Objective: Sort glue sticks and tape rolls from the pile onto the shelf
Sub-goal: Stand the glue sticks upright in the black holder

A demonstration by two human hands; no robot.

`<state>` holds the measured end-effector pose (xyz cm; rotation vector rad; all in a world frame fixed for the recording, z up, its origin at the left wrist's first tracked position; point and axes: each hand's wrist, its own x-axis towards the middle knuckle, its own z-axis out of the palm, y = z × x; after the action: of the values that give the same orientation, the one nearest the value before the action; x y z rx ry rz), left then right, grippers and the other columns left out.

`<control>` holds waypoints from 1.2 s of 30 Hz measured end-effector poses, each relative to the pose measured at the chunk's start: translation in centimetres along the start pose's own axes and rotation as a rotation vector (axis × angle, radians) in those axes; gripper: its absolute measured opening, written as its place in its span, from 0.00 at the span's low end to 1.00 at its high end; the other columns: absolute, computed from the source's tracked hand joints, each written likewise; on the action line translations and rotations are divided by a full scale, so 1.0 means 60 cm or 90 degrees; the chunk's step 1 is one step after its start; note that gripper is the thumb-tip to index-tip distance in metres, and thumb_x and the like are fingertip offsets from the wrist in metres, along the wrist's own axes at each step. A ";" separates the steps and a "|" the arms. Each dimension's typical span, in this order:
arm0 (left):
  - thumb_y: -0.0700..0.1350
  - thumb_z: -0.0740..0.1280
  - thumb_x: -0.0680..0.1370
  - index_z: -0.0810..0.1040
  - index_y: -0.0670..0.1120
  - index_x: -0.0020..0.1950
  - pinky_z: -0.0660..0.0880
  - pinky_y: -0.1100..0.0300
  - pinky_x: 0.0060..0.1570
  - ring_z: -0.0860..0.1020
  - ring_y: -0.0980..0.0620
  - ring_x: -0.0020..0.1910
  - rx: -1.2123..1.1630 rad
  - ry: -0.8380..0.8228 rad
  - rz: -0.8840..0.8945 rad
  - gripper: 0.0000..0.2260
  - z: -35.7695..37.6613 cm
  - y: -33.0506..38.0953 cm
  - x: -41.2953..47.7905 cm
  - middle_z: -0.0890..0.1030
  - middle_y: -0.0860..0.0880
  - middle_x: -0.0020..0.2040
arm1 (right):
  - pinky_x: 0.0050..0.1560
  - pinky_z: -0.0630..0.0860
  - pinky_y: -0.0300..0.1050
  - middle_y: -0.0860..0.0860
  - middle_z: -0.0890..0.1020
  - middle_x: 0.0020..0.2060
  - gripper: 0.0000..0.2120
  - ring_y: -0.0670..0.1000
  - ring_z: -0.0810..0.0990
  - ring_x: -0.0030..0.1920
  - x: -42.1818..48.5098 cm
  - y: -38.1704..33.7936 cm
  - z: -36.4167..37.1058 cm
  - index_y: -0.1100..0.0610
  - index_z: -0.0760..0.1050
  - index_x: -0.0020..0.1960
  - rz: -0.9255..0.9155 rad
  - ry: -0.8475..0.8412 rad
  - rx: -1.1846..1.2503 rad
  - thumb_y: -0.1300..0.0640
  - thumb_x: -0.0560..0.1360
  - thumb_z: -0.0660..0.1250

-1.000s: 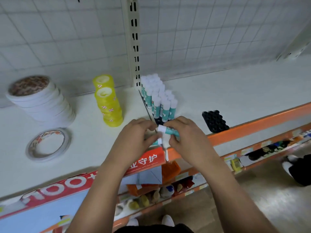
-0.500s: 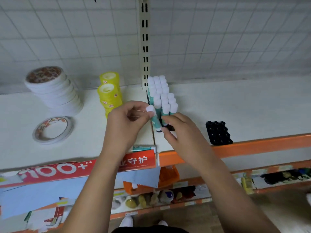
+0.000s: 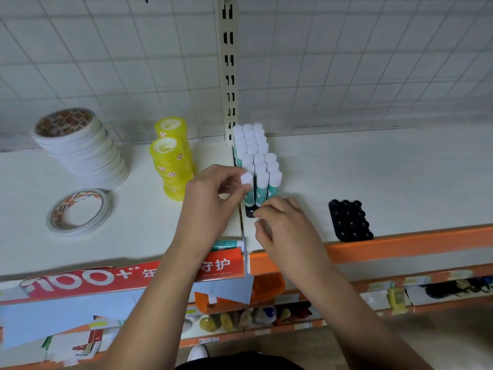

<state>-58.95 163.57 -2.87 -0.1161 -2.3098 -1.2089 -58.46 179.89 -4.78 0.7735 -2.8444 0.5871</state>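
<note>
Left fingers (image 3: 236, 173) are curled in with the thumb, pinching the white cap of one glue stick (image 3: 246, 180). It's standing upright at the 7 o'clock corner of the glue stick block (image 3: 257, 153), right up against its neighbours. The bottom looks like it's going into the black tray (image 3: 250, 211) the block sits in, but I can't see if it's fully seated.

The right fingertips (image 3: 262, 209) are curled down at the tray's front edge, at 6 o'clock from the block. My guess is they're steadying it. There's a pale bit under those fingers, and I honestly can't tell if the right hand (image 3: 285, 231) is holding something or just touching the tray.

So the step is slotting this stick into the front row. Next move, I reckon: press it straight down so it doesn't tip the row, then have the left hand (image 3: 210, 201) let go and fetch another. The pile itself isn't in shot.

On the rest of the shelf (image 3: 373, 177) there's an empty tray (image 3: 349, 221) at 3 o'clock from the hands. The yellow tape rolls (image 3: 170, 161) are stacked at 9 o'clock from the block. A white tape stack (image 3: 80, 148) and one loose roll (image 3: 78, 212) lying flat sit further out that way.
</note>
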 end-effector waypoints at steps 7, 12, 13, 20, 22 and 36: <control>0.41 0.72 0.75 0.81 0.45 0.56 0.79 0.56 0.45 0.80 0.55 0.43 0.052 0.000 0.032 0.10 0.016 -0.001 -0.005 0.80 0.51 0.46 | 0.60 0.73 0.41 0.48 0.74 0.61 0.16 0.49 0.69 0.63 -0.008 -0.011 0.004 0.54 0.74 0.65 0.020 -0.024 -0.026 0.54 0.79 0.61; 0.41 0.72 0.75 0.81 0.44 0.57 0.79 0.55 0.47 0.80 0.55 0.43 0.044 0.011 0.001 0.11 0.021 -0.002 -0.003 0.79 0.50 0.46 | 0.62 0.71 0.42 0.48 0.74 0.60 0.16 0.50 0.69 0.61 -0.002 -0.016 0.004 0.55 0.74 0.65 0.038 -0.017 -0.029 0.54 0.79 0.60; 0.41 0.72 0.75 0.81 0.44 0.57 0.79 0.56 0.47 0.80 0.55 0.43 0.042 0.011 -0.005 0.11 0.022 0.001 -0.004 0.79 0.50 0.46 | 0.62 0.70 0.42 0.48 0.74 0.60 0.16 0.49 0.69 0.61 -0.002 -0.017 0.003 0.54 0.74 0.65 0.042 -0.016 -0.028 0.54 0.79 0.60; 0.45 0.74 0.73 0.83 0.47 0.49 0.77 0.58 0.45 0.79 0.56 0.42 0.093 -0.068 -0.069 0.06 -0.011 -0.005 -0.013 0.82 0.53 0.45 | 0.57 0.69 0.38 0.46 0.77 0.58 0.13 0.46 0.71 0.60 -0.003 -0.004 -0.012 0.54 0.78 0.61 0.028 -0.024 0.021 0.54 0.79 0.63; 0.48 0.75 0.72 0.82 0.50 0.51 0.75 0.63 0.44 0.78 0.59 0.44 0.124 -0.128 -0.084 0.09 -0.037 -0.012 -0.029 0.82 0.56 0.47 | 0.55 0.68 0.37 0.46 0.79 0.56 0.12 0.46 0.72 0.59 0.002 0.001 -0.021 0.53 0.78 0.60 0.031 -0.034 0.050 0.53 0.78 0.65; 0.50 0.73 0.74 0.83 0.51 0.56 0.74 0.53 0.55 0.77 0.52 0.52 0.250 -0.235 -0.116 0.12 -0.118 -0.018 -0.076 0.80 0.53 0.53 | 0.58 0.67 0.36 0.45 0.77 0.57 0.11 0.44 0.72 0.58 0.015 -0.047 -0.025 0.51 0.77 0.60 -0.063 -0.039 0.104 0.54 0.79 0.64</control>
<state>-52.49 158.11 -2.62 0.0139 -2.8913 -0.8436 -57.74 177.86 -2.29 0.9670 -2.8191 0.8015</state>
